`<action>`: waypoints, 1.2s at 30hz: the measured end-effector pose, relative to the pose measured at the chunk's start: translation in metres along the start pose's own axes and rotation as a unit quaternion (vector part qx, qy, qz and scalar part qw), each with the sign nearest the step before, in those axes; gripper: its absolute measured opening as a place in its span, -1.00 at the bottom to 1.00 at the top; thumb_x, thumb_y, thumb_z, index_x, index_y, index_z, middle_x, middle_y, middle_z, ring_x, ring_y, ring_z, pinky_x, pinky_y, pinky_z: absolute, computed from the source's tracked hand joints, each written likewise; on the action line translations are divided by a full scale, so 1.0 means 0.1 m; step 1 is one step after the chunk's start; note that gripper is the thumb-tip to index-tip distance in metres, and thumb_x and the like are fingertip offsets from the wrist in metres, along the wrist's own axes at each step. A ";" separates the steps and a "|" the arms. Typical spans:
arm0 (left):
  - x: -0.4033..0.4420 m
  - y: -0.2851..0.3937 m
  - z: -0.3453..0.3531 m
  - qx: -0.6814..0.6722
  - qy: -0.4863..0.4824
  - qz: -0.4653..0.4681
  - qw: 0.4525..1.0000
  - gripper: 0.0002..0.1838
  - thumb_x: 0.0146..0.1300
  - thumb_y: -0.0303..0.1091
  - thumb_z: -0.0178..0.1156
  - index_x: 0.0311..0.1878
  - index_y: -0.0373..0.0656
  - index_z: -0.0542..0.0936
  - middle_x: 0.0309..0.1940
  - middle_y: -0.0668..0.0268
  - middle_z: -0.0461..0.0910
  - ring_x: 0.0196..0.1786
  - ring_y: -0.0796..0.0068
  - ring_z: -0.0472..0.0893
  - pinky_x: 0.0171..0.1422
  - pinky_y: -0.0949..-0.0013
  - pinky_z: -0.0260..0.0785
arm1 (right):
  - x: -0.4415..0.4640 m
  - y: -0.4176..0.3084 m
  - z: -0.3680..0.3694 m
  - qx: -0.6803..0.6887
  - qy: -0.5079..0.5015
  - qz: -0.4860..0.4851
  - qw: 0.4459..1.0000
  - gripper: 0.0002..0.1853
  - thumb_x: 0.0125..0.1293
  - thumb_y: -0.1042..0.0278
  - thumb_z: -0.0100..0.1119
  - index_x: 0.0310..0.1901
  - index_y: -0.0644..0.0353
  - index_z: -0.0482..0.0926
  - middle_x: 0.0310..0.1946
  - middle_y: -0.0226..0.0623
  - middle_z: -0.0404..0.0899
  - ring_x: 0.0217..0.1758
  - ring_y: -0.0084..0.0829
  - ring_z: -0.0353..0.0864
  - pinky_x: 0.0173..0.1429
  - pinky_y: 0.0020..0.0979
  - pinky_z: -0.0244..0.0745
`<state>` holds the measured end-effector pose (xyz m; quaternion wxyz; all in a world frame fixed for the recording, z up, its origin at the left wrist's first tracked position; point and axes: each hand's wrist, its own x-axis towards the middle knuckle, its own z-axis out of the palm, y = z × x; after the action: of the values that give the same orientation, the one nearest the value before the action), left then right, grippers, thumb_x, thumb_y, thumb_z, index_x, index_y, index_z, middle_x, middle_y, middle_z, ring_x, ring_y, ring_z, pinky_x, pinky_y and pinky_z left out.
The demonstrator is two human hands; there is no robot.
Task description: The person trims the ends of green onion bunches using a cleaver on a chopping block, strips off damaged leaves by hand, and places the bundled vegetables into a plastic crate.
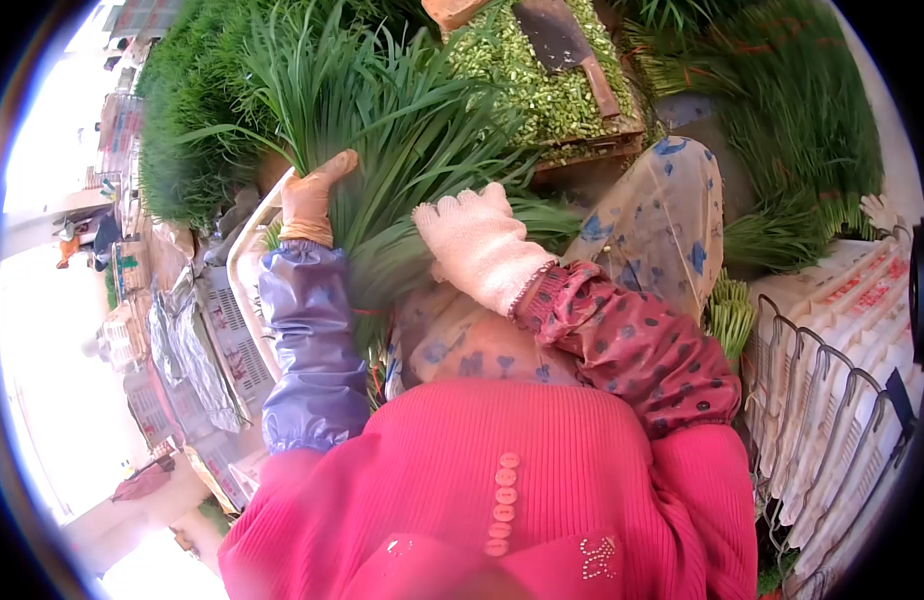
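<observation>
Long green garlic chives (402, 160) fan out in front of me, across my lap and past both hands. My left hand (310, 205), in a peach glove below a shiny purple sleeve cover, is closed around some of the leaves at the left side, thumb pointing right. Lower and to the right, my right hand (482, 240), in a pale knitted glove, lies over the leaves with its fingers curled in. What sits inside those fingers is hidden. A translucent blue-patterned apron (662, 220) covers my knees beneath the leaves.
A trowel-like blade (554, 35) rests on chopped green pieces (522, 80) at the top. Piled greens stand at the upper left (197, 130) and right (812, 110). A white crate edge (244, 265) is beside my left arm; wire racks (822, 380) stand at my right.
</observation>
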<state>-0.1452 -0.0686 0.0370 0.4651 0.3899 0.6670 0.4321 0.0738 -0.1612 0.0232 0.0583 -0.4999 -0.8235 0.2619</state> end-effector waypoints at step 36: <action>-0.04 0.04 0.01 -0.078 -0.103 -0.042 0.991 -0.63 0.19 -0.52 0.41 0.08 -0.35 0.64 -0.11 0.11 0.75 -0.14 0.24 0.78 0.01 0.21 0.71 | -0.17 -0.04 -0.02 0.042 0.126 -0.021 0.991 -0.38 0.07 -0.12 0.47 -0.03 0.22 0.52 -0.17 -0.19 0.50 -0.04 -0.16 0.53 -0.07 -0.20 0.54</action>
<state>-0.1431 -0.0705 0.0417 0.5780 0.3659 0.5958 0.4207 0.0799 -0.1768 0.0295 0.1882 -0.5090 -0.8079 0.2296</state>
